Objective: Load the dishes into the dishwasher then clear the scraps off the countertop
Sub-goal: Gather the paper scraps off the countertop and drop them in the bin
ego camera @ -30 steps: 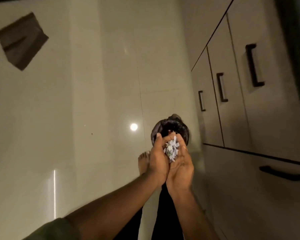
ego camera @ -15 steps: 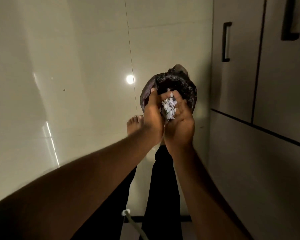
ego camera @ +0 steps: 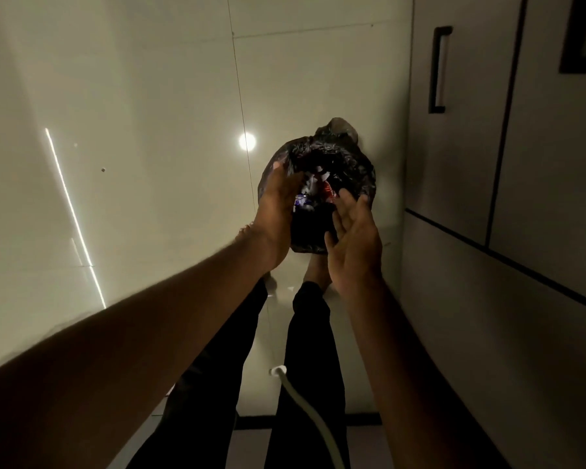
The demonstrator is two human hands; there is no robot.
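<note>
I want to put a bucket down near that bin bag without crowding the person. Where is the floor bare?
Bare tile lies left of the black bin bag, out past the ceiling-light reflection. It is crowded by the cabinet fronts on the right, where the bag sits close, and below it, where both hands, the legs and a white cable are.

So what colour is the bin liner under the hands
Black, a crinkled glossy plastic bin liner; the head view shows it.

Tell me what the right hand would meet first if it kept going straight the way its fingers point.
Probably the black bin bag: the right hand is open, fingertips aimed at the bag's rim and the trash inside. Depth is unclear, so it may pass just above the rim.
</note>
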